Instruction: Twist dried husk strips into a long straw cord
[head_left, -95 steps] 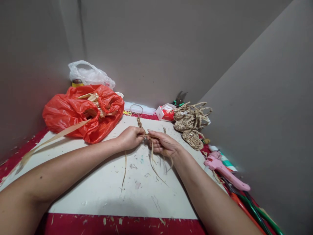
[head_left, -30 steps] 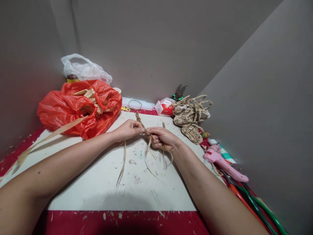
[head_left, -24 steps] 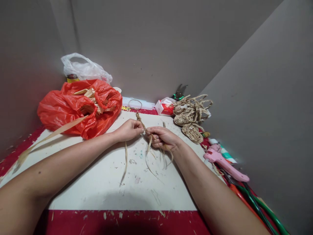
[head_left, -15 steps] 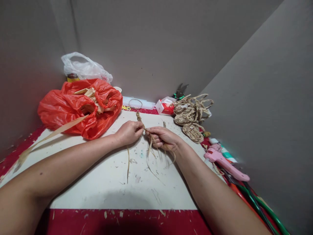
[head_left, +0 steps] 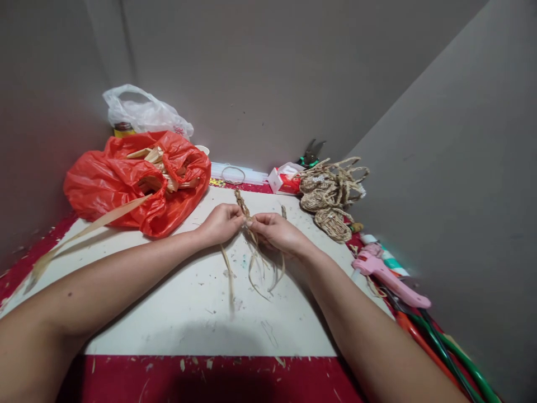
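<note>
A thin braid of dried straw [head_left: 240, 200] lies on the white board [head_left: 180, 313], running away from me. My left hand [head_left: 220, 223] pinches its near end from the left, fingers closed. My right hand [head_left: 272, 232] meets it from the right, fingers curled round the loose strands [head_left: 255, 268] that trail toward me over the board. One long strand [head_left: 229, 277] hangs down from the left hand.
A red plastic bag [head_left: 126, 184] of straw strips sits at the back left, a white bag [head_left: 145, 115] behind it. Woven straw sandals [head_left: 331, 196] pile at the back right by a red-white box [head_left: 285, 180]. A pink glue gun [head_left: 388, 277] and green rods [head_left: 453, 358] lie along the right wall.
My right hand has closed in toward the left hand at the braid's end, and the loose strands have swung a little to the right. The view has dropped slightly.
</note>
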{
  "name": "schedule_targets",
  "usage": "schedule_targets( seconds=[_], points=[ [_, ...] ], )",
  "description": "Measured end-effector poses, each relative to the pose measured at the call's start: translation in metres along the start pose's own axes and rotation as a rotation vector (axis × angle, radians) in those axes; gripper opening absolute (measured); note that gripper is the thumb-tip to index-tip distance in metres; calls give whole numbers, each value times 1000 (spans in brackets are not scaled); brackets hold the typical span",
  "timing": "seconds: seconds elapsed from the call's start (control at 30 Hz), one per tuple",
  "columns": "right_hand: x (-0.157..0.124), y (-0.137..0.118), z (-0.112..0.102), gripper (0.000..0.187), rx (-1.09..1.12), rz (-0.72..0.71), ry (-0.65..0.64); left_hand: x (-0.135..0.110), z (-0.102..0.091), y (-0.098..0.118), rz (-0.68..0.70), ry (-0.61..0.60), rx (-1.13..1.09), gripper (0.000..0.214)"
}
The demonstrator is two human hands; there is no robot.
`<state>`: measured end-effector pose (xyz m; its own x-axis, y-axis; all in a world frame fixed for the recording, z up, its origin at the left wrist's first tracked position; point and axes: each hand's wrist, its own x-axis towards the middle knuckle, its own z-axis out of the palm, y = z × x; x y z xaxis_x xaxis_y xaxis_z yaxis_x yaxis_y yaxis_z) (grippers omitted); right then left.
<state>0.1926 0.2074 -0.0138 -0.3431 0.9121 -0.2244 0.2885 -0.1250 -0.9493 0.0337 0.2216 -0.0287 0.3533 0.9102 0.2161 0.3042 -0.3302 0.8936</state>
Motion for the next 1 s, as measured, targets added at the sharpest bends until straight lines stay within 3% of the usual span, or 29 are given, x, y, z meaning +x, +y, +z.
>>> schedule_targets(
  seconds=[0.2,0.37,0.53,0.67,0.77,1.0],
  points=[
    [-5,-1,7,18,-638,-179,204,1,0,3,-102,-73,-190,19],
    [-16,-11,13,20,-997,-109,229,1,1,2,-139,-48,-160,21],
    [-19,-19,4,25,-1088,-92,173,1,3,-1,-132,-49,-130,21],
    [-22,-23,8,24,-950,-137,103,0,4,-1,-163,-28,-173,19],
    [-23,-21,21,25,-876,-166,59,0,4,1,-241,-19,-275,13],
    [-21,-9,42,26,-1048,-108,136,-2,-1,13,-500,-85,-581,12]
  ],
)
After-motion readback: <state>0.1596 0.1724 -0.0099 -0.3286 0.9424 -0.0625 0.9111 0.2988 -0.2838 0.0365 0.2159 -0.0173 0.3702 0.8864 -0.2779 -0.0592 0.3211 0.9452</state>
